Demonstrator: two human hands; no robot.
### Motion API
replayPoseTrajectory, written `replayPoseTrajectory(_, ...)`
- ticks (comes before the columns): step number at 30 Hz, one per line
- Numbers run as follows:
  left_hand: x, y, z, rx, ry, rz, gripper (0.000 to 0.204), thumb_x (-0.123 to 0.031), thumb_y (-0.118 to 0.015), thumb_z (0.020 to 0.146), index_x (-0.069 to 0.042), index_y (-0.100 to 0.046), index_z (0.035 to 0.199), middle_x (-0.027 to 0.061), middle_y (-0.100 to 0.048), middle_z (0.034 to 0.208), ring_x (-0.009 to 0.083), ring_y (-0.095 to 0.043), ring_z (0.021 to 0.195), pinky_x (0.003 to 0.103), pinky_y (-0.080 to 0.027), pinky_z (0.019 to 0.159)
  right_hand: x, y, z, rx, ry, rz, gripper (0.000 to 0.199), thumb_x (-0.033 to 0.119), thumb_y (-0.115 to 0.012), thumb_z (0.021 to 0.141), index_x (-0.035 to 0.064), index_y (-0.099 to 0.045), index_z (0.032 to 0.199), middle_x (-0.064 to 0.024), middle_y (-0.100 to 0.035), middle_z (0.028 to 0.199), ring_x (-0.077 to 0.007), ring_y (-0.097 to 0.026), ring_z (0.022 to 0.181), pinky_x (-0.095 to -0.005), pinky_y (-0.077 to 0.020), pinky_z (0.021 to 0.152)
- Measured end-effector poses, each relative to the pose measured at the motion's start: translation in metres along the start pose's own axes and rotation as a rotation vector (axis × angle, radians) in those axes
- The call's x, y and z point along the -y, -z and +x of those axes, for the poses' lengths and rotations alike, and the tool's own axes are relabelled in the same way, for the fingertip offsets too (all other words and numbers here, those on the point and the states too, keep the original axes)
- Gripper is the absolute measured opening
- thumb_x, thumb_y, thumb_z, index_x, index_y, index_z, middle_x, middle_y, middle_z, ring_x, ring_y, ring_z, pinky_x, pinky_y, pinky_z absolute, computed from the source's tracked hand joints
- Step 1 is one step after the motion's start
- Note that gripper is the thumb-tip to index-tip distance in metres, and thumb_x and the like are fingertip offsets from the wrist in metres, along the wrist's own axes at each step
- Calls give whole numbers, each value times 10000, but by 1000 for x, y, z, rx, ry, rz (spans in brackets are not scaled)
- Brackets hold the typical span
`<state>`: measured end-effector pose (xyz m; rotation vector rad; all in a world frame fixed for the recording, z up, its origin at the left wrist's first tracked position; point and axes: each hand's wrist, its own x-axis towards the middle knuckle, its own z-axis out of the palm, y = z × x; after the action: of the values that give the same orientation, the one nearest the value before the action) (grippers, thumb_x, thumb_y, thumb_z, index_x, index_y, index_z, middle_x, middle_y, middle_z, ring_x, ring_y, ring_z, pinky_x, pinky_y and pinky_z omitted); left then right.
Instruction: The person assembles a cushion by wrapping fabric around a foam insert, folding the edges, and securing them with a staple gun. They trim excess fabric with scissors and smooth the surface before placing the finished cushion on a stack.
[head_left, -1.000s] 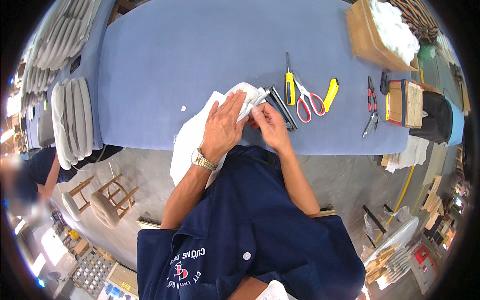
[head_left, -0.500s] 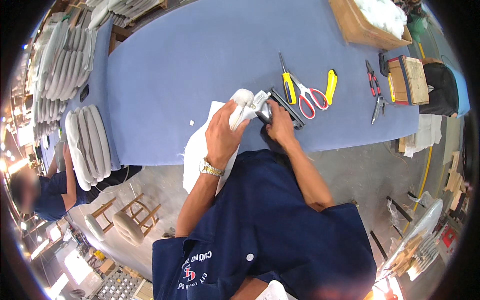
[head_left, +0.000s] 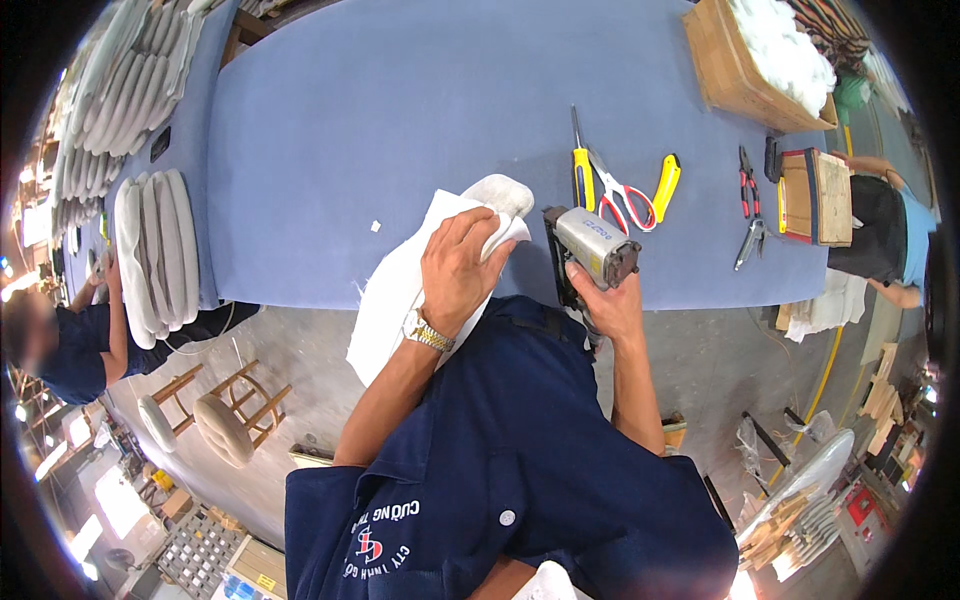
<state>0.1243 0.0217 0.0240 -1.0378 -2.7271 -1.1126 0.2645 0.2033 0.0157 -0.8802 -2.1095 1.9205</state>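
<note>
Near the table's front edge, my left hand (head_left: 458, 268) grips a grey padded piece (head_left: 503, 193) with white cloth (head_left: 395, 310) folded over much of it. Its rounded end shows beyond my fingers. My right hand (head_left: 610, 300) is wrapped round the handle of a pneumatic staple gun (head_left: 590, 238), its silver body raised beside the padded piece and apart from it. Just beyond the gun lie a yellow-handled screwdriver (head_left: 582, 175), red-and-white scissors (head_left: 626, 200) and a yellow utility knife (head_left: 667, 187).
On the blue table (head_left: 400, 110), red-handled pliers (head_left: 749, 185) and metal pliers (head_left: 749, 245) lie at the right. Beyond them are a wooden box (head_left: 832, 200) and a cardboard box (head_left: 725, 75) of white stuffing. Grey cushions (head_left: 155, 255) are stacked at the left, where another person (head_left: 85, 335) works.
The staple gun has moved right, away from the padded piece, and turned in my right hand. White cloth now covers more of the piece under my left hand.
</note>
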Motion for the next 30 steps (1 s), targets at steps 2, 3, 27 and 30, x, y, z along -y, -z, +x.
replayPoseTrajectory(2, 2, -2, -1, 6, -6, 3, 347, -156, -883, 775, -45, -718, 1058, 96, -736, 1162, 290, -697, 1065, 412, -551, 931, 10, -3, -3, 25, -41, 102, 392, 147, -792, 891, -31, -703, 1229, -141, -759, 1098, -194, -714, 994, -343, -548, 858)
replayPoseTrajectory(3, 3, -4, -1, 4, -15, 9, 354, -168, -883, 780, -42, -713, 1064, 95, -740, 1162, 299, -696, 1077, 422, -539, 958, 15, -5, -2, 38, -28, 99, 343, 103, -800, 888, -18, -700, 1193, -108, -744, 1084, -171, -699, 974, -320, -546, 838)
replayPoseTrajectory(27, 47, 7, 18, 415, 486, -530, 241, -232, -760, 945, -164, -806, 1171, 132, -595, 1433, 283, -497, 1383, 416, -414, 1125, -29, -22, -12, -91, 194, -23, 339, 66, -773, 838, -35, -643, 1134, -126, -650, 984, -246, -662, 879, -326, -515, 808)
replayPoseTrajectory(30, 36, 15, 28, 378, 318, -283, 199, -205, -774, 930, -162, -823, 1118, 82, -689, 1197, 210, -590, 1162, 366, -488, 976, -38, -19, -17, -117, 137, -138, 385, 39, -760, 805, -32, -644, 1166, -143, -657, 1032, -305, -673, 941, -358, -525, 837)
